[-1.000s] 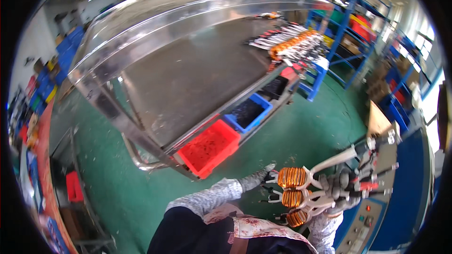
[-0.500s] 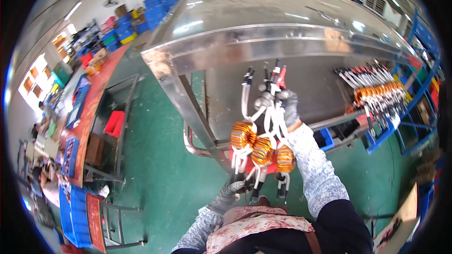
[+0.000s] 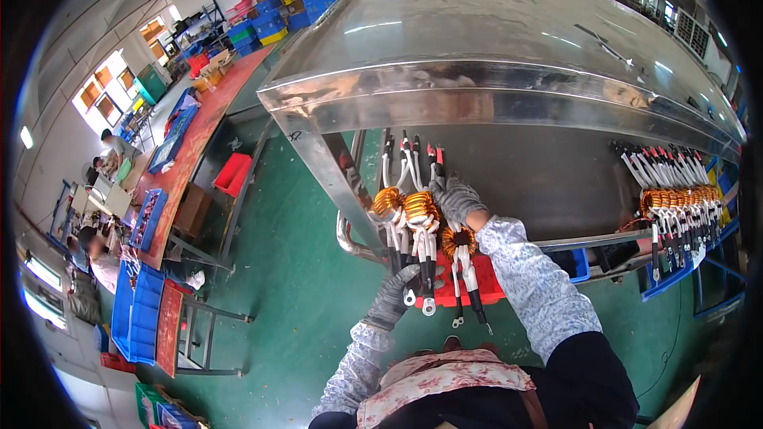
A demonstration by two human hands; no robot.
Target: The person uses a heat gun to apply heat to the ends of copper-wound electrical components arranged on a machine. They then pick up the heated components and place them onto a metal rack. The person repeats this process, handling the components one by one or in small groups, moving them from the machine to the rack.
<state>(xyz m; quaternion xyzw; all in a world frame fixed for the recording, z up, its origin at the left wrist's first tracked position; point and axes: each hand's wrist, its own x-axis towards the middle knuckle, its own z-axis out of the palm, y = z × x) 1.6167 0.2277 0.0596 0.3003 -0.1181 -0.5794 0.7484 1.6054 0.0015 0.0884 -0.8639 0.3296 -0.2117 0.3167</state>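
At the shelf's [image 3: 540,183] near edge sat three coils [image 3: 420,210], apparently supported at both ends so their leads [image 3: 427,262] lay roughly parallel (more coils [image 3: 683,200] stood rowed rightward). The left hand [image 3: 389,299] reached up, fingers clasping lower leads; the right hand [image 3: 458,201] angled inward above, its grip hard to tell.
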